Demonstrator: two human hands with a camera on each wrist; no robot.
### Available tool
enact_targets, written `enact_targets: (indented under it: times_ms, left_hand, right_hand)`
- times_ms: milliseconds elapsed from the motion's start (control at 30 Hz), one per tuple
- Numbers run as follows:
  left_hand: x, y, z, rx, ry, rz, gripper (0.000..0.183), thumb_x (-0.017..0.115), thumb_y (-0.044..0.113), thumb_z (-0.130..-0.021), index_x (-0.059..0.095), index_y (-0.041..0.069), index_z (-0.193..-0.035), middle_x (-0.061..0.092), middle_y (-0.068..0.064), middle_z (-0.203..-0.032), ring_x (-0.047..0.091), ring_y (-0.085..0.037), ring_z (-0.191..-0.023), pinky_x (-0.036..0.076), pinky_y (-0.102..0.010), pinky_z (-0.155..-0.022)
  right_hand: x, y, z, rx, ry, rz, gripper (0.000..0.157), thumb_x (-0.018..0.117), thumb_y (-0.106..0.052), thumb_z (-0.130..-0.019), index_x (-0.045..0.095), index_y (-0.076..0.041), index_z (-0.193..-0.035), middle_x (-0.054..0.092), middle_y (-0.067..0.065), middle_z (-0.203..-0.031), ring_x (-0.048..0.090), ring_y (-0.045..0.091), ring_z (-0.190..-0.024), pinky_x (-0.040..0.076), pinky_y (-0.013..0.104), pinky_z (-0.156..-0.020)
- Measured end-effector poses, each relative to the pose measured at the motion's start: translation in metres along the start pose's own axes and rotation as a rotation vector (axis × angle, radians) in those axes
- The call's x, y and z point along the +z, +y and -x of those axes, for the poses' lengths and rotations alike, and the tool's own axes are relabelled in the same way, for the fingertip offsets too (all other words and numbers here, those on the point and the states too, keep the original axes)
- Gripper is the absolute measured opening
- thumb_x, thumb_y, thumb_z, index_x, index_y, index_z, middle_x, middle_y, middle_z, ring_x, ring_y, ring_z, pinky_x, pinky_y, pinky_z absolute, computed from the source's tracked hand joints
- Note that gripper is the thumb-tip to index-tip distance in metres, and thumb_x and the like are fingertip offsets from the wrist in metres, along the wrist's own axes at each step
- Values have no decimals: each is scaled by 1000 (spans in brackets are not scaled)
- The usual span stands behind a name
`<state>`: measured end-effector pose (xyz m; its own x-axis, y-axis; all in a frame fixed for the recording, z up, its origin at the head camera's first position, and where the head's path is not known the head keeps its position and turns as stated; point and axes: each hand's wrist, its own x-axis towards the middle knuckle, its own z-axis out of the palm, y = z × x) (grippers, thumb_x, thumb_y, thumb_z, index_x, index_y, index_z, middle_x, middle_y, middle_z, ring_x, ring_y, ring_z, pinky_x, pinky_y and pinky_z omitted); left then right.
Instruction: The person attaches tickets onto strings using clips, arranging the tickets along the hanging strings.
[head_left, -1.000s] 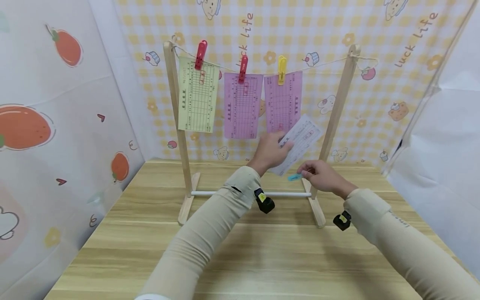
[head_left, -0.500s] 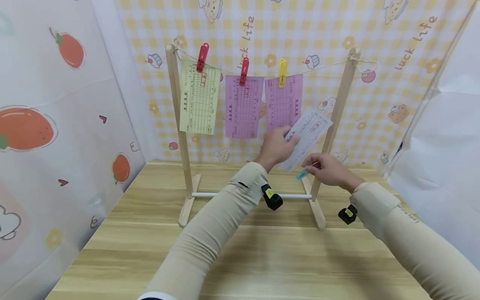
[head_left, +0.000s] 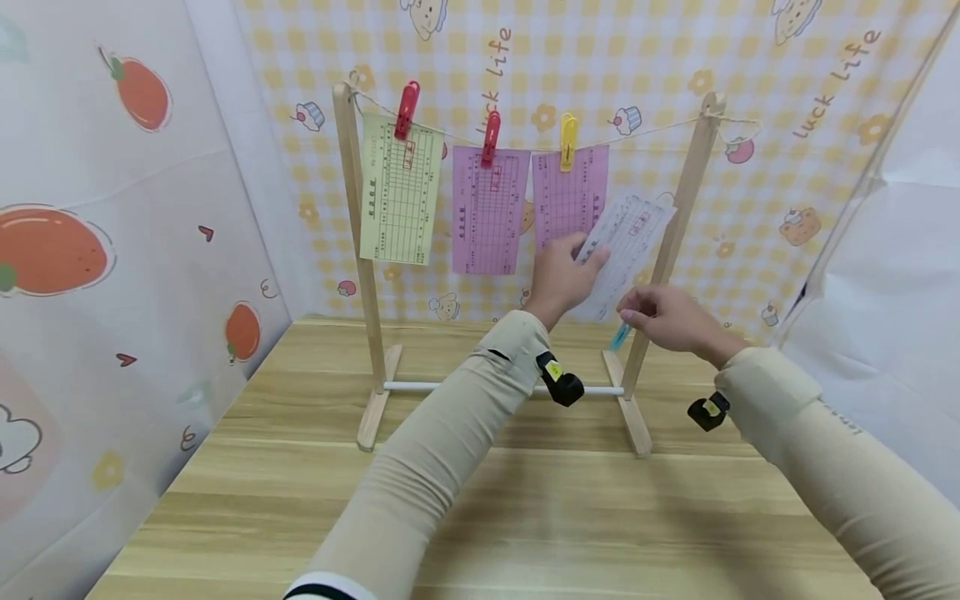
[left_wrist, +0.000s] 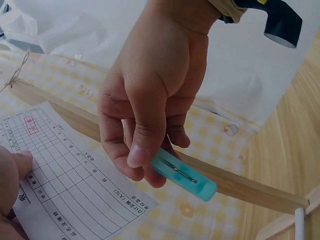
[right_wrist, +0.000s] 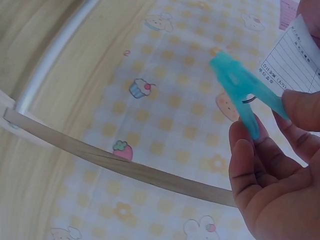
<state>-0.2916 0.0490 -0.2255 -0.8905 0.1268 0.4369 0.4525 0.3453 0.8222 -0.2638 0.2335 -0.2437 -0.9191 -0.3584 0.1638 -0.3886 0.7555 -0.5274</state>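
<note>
My left hand (head_left: 564, 277) grips a white printed form (head_left: 626, 250) by its left edge, thumb on the front. The form is tilted, and its upper part overlaps the right post of the rack. Lower and to the right, my right hand (head_left: 667, 318) pinches a teal clothespin (head_left: 619, 335) between thumb and fingers. In the right wrist view the clothespin (right_wrist: 237, 82) has its handle ends in the fingers and its tip pointing away, clear of the paper. Left of the white form, a purple form (head_left: 567, 196) hangs from the string under a yellow clothespin (head_left: 568, 142).
A wooden rack with a left post (head_left: 360, 233) and right post (head_left: 667, 242) carries the sagging string. A yellow-green form (head_left: 401, 196) and another purple form (head_left: 489, 217) hang from red clothespins. A white bar (head_left: 412, 386) joins the rack's feet on the wooden table (head_left: 300, 467).
Both hands have moved up and to the right, bringing the white form toward the right post. The clothespin has swung from nearly level to pointing downward in the right hand.
</note>
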Motion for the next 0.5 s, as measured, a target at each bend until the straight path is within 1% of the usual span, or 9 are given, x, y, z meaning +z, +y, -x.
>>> enact_targets:
  times_ms: [200,300,400,500]
  left_hand:
    - [3,3,-5,-29,27,62,18,65,26,-95,69,10,-102,71,0,-93,64,-9,-75,50,-21,-64]
    - [4,5,-7,-52,46,68,19,64,29,-95,69,12,-102,71,2,-91,63,-8,-74,50,-21,-64]
    - [4,8,-8,-70,71,44,20,65,32,-94,71,14,-102,71,4,-89,63,-7,-73,49,-21,-64]
    - [6,9,-9,-90,89,8,22,65,36,-94,72,16,-98,71,7,-85,61,-6,-72,47,-22,-63]
  right_hand:
    - [-13,-6,-1,4,-9,20,20,55,-17,-100,67,0,-99,61,12,-82,48,19,-67,41,29,-55]
    - [-21,-8,-1,-7,-20,38,21,56,-18,-100,67,-1,-97,61,11,-79,47,18,-64,40,28,-53]
    - [-29,-11,-2,-33,-23,65,22,56,-18,-100,69,-1,-97,62,10,-78,47,17,-62,40,28,-53]
    - [-37,-14,-1,-49,-21,92,23,56,-20,-100,69,-1,-98,64,10,-79,48,16,-62,42,29,-53]
